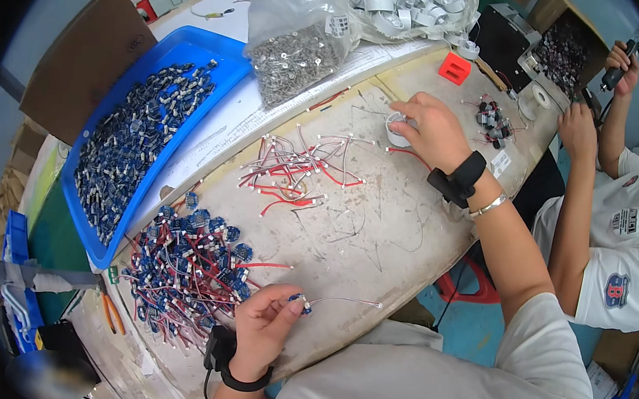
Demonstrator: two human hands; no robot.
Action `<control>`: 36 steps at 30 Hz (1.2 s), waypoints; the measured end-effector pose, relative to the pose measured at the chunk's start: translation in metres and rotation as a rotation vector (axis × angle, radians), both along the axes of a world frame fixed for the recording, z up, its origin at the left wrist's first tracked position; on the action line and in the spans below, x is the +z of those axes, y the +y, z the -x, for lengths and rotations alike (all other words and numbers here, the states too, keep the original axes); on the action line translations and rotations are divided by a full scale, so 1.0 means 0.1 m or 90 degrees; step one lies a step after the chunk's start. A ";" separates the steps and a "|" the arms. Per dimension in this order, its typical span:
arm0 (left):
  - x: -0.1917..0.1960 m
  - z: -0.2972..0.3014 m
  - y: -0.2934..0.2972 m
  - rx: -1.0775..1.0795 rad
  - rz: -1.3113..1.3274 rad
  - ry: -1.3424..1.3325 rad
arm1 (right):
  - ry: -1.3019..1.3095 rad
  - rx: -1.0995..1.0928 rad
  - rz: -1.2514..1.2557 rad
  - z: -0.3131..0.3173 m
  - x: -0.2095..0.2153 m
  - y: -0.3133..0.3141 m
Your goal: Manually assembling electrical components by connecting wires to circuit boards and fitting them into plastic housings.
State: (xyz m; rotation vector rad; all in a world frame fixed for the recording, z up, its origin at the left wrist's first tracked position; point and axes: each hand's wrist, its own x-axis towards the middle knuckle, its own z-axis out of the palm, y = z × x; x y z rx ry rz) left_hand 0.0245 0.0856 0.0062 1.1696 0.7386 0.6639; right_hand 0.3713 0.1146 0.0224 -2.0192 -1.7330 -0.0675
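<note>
My left hand [267, 324] pinches a small blue circuit board [301, 305] between thumb and forefinger. A thin cable [346, 301] with a small white plug runs from that board to the right. Farther off, my right hand [435, 130] has its fingertips around a white ring-shaped plastic part [398, 132] at the table surface. Beside my left hand lies a heap of blue boards with red and white cables [190, 264]. Between the hands, toward the far side, is a loose bunch of red and white cables [299, 168].
A blue tray [229, 56] of small blue boards stands at left. Behind are a clear bag of metal parts [294, 62] and a bag of white rings [411, 4]. A red block [455, 69] sits beyond my right hand. A co-worker [617, 220] holds a black tool [614, 76].
</note>
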 end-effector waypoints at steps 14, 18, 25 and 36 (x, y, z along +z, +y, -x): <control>0.01 -0.02 -0.03 -0.013 0.020 -0.019 | 0.333 0.006 0.026 -0.07 -0.01 0.02; 0.00 -0.03 -0.02 -0.014 0.000 -0.016 | 0.284 0.046 0.020 -0.11 -0.10 0.04; 0.02 -0.03 -0.04 -0.011 0.001 -0.020 | 0.410 0.022 -0.007 -0.01 0.00 -0.08; 0.00 0.01 0.01 0.081 0.106 -0.195 | 0.815 0.222 0.126 1.14 0.39 -0.56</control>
